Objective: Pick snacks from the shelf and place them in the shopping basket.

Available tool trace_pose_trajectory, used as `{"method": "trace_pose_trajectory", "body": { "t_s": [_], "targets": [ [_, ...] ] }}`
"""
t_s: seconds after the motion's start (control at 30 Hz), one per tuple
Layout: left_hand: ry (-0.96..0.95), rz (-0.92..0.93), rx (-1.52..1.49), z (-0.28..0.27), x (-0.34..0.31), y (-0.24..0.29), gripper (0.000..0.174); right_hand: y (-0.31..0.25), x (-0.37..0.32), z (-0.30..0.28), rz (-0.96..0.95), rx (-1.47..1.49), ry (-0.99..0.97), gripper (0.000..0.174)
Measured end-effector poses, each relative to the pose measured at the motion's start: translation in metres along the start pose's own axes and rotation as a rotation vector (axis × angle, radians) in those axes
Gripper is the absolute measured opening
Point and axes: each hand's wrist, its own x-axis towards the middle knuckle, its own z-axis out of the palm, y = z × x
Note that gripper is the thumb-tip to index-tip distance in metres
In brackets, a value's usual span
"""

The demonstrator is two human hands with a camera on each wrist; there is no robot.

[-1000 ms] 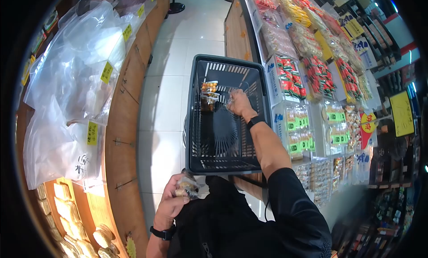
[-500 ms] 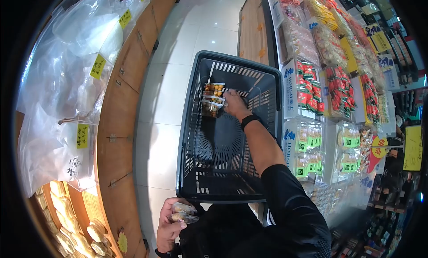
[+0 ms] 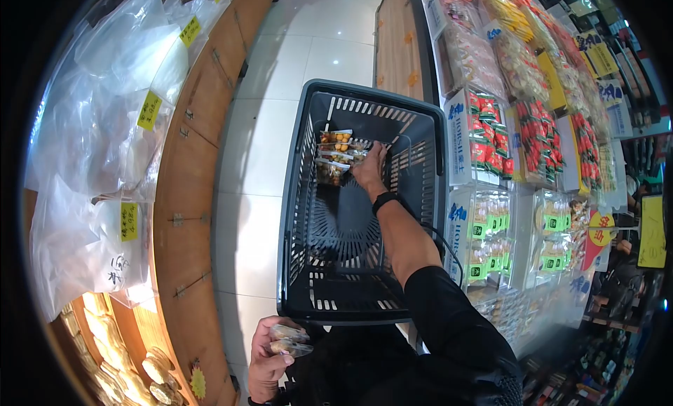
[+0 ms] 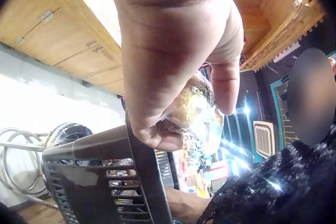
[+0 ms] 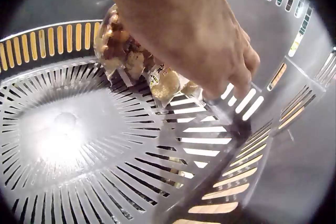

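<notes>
My right hand (image 3: 369, 171) reaches down inside a dark grey shopping basket (image 3: 350, 315). Its fingers are loosely bent near the floor of the basket, with a gap showing between thumb and fingers. Just beside the thumb lies a small clear-wrapped snack packet (image 5: 167, 83). Larger clear bags of orange-brown snacks (image 5: 113, 43) lie next to it, partly hidden by my wrist. My left hand (image 3: 265, 360) is outside the basket at its near left corner. Between thumb and fingers it holds small clear-wrapped snacks (image 3: 289, 340), with pale brown contents and dark print (image 4: 190, 106).
A wooden cabinet (image 3: 184, 252) on the left bears large clear plastic bags (image 3: 105, 125) with yellow price tags. To the right, a display of packaged snacks (image 3: 487, 139) runs along the basket. Between them is a tiled floor (image 3: 259, 153). A person stands at right in the left wrist view.
My right hand, which held a clear packet a second ago, has moved down and left to the other packets in the basket. My left hand keeps its snacks beside the basket's near corner.
</notes>
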Motion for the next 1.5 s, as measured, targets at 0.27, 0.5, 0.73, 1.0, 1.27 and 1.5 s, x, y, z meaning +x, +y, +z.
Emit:
{"method": "trace_pose_trajectory", "body": {
  "t_s": [0.27, 0.5, 0.73, 1.0, 1.27, 1.5],
  "targets": [
    [-0.019, -0.022, -0.003, -0.001, 0.0, 0.002, 0.068, 0.041, 0.015, 0.045, 0.091, 0.154, -0.168, 0.081],
    [-0.046, -0.029, 0.021, 0.001, 0.0, 0.005, 0.068, 0.029, 0.007, 0.035, 0.156, 0.283, -0.208, 0.096],
    [-0.052, -0.006, 0.036, 0.01, -0.003, 0.012, 0.069, 0.003, 0.011, -0.002, 0.252, 0.12, -0.133, 0.087],
    [-0.096, 0.075, 0.066, 0.048, 0.019, 0.035, 0.063, -0.095, -0.009, -0.135, -0.026, 0.596, -0.233, 0.029],
    [-0.15, 0.067, -0.071, 0.057, 0.062, 0.009, 0.059, -0.164, -0.19, -0.229, -0.664, 0.358, -1.057, 0.074],
    [-0.2, -0.009, -0.245, 0.062, 0.073, -0.007, 0.06, -0.149, -0.199, -0.213, -0.506, 0.335, -0.896, 0.067]
  ]
}}
